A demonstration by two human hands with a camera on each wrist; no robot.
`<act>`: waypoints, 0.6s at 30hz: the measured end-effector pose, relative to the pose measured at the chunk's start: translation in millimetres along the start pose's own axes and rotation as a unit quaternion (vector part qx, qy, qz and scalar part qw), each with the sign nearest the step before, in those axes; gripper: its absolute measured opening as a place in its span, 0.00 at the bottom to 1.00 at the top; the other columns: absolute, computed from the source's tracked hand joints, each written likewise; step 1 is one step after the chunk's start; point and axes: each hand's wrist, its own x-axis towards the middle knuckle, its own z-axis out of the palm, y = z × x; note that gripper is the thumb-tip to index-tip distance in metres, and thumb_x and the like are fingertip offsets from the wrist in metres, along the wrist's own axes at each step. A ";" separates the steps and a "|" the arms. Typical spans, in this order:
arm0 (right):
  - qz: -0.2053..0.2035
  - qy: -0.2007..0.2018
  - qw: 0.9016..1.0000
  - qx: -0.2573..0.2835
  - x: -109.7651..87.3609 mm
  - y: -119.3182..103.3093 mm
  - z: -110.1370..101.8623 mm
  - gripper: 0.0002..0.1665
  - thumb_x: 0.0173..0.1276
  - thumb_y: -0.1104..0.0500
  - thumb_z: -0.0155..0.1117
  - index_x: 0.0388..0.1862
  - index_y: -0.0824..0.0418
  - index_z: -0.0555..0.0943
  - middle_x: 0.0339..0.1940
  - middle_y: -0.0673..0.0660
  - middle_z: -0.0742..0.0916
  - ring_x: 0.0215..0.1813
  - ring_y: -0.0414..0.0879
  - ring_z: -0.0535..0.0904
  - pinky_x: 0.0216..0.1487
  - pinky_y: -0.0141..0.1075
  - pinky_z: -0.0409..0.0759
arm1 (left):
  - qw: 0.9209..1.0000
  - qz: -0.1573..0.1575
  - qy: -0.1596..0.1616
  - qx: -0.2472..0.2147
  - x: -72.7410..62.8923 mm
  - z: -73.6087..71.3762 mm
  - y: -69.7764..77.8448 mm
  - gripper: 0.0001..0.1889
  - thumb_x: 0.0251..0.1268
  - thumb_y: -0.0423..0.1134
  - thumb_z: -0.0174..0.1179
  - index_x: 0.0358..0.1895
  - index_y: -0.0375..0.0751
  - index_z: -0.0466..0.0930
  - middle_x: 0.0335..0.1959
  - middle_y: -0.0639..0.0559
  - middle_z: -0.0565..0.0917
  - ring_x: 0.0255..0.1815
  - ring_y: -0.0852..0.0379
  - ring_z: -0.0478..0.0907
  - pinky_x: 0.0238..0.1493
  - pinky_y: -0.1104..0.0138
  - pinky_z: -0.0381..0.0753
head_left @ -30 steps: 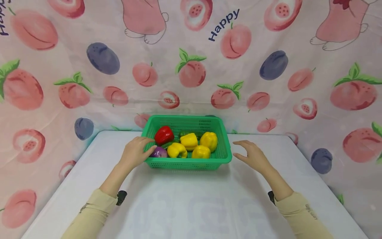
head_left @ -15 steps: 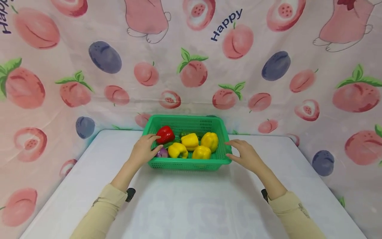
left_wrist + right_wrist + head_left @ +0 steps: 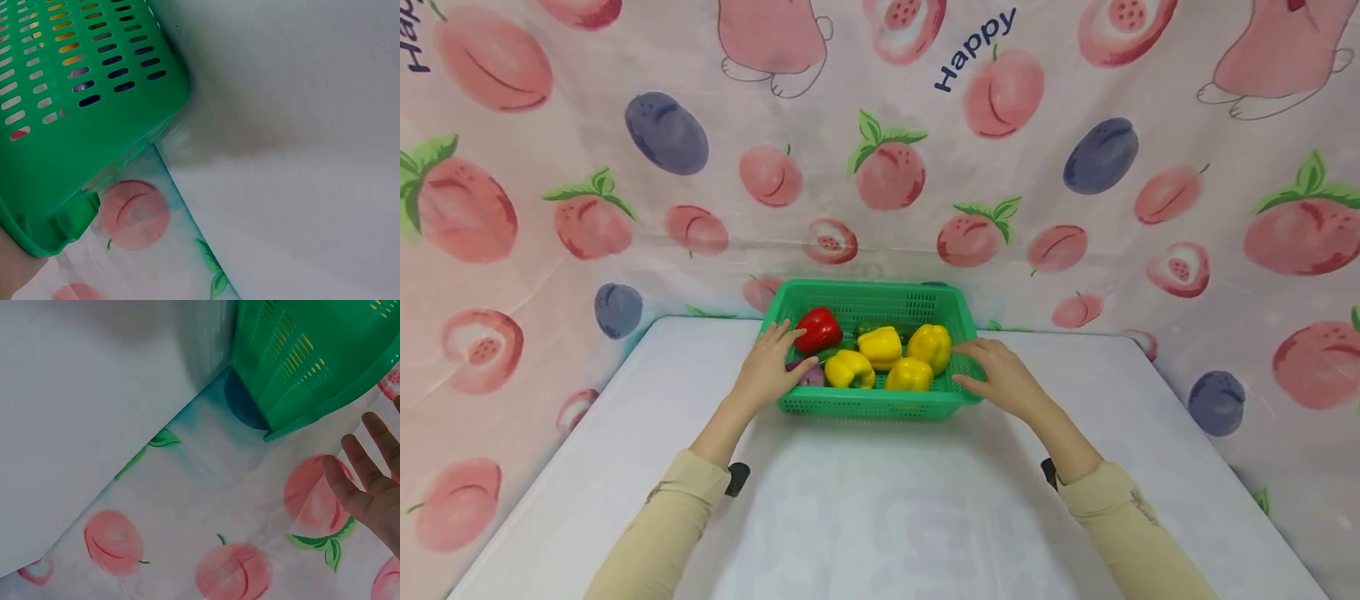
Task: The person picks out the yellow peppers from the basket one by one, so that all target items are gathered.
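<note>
Green basket: sitting on the white table, right up near the far edge, long side facing the person. Slotted plastic, and pretty well stocked.
Left hand: over the basket's left rim, fingers spread, thumb well apart from them, not clamped on anything. Can't tell if it's actually touching the rim. The left wrist view only catches a bit of skin next to the basket's lip.
Right hand: at the right rim, thumb and fingers apart, nothing gripped. Right wrist view has the fingers straight and spread out near the plastic; contact is hard to call.
Red pepper: back left inside, close to the left fingertips.
Purple vegetable: front left corner, partly hidden by the left thumb and the front rim, so no clue what kind.
Yellow peppers: four of them, bunched through the middle and right side. Bits of yellow show through the slots in both wrist views.
Dark green vegetable: tucked behind the yellow ones, mostly covered.
Backdrop: pink cloth with peaches, dark plums and "Happy" printed on it.
Sleeves: beige on both arms, with a small black gadget at each wrist.
</note>
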 end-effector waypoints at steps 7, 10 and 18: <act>-0.001 -0.020 1.000 0.005 7.9 -4.6 -0.8 0.27 0.62 0.55 0.66 0.57 0.66 0.76 0.57 0.66 0.80 0.59 0.64 0.73 0.62 0.58 0.70 | 0.999 -0.018 -0.024 0.024 -0.1 5.8 0.2 0.38 0.63 0.57 0.54 0.69 0.35 0.61 0.71 0.30 0.57 0.73 0.32 0.50 0.73 0.44 0.48; -0.011 -0.025 1.000 -0.003 10.8 -4.5 -0.3 0.27 0.61 0.55 0.67 0.57 0.66 0.76 0.56 0.66 0.81 0.59 0.64 0.73 0.61 0.59 0.70 | 0.999 -0.031 -0.025 0.021 -0.3 7.9 0.7 0.38 0.63 0.57 0.54 0.70 0.37 0.59 0.72 0.31 0.56 0.74 0.33 0.49 0.73 0.44 0.49; -0.010 -0.069 0.997 -0.023 24.7 -9.4 1.6 0.29 0.60 0.53 0.69 0.58 0.65 0.76 0.57 0.65 0.80 0.57 0.62 0.75 0.58 0.55 0.75 | 0.999 -0.043 -0.025 0.022 1.2 6.6 -0.6 0.38 0.63 0.56 0.54 0.71 0.38 0.57 0.73 0.31 0.55 0.74 0.33 0.48 0.72 0.41 0.49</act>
